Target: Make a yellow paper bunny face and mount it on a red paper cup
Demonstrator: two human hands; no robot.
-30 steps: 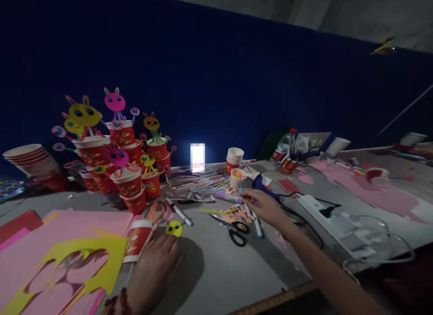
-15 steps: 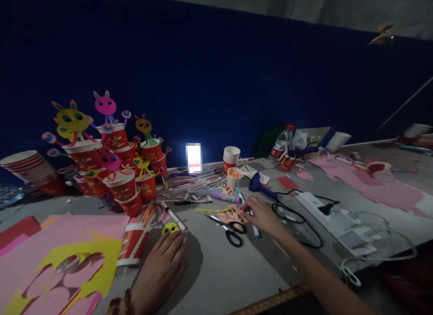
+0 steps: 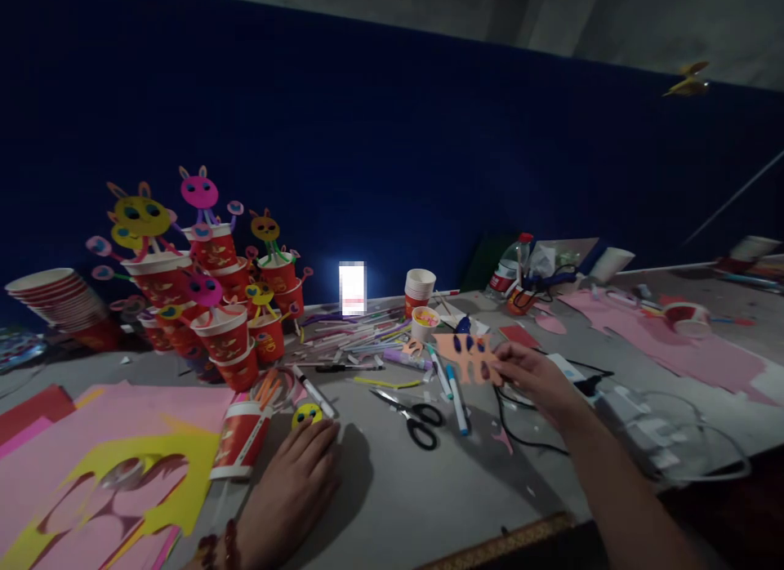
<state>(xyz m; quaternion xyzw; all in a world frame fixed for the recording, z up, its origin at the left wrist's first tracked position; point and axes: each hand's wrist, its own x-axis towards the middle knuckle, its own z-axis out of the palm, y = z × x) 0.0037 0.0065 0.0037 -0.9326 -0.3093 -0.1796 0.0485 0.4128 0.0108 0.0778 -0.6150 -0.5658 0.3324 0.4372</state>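
Observation:
Between the fingertips of my right hand [image 3: 532, 378] is a peach paper offcut [image 3: 466, 358] with cut-out holes, raised above the table. My left hand [image 3: 300, 480] lies flat on the table, fingers stretched out, its tips at a yellow smiley paper disc [image 3: 306, 414]. Beside that disc lies a white marker [image 3: 314, 392]. Black-handled scissors [image 3: 413, 416] rest between my hands. Right of them are a blue marker [image 3: 456, 400] and a teal marker [image 3: 439, 372]. A yellow pipe cleaner [image 3: 387, 383] lies behind the scissors.
Red paper cups with paper animal figures [image 3: 220, 333] stand stacked at the left. Near them are coloured paper sheets [image 3: 55, 464] and a tipped cup [image 3: 238, 439]. A glue gun [image 3: 464, 325], cables and a power strip [image 3: 567, 367] lie to the right.
My right hand has picked up the peach paper offcut from beside the scissors and moved right and up with it. My left hand has stayed in place.

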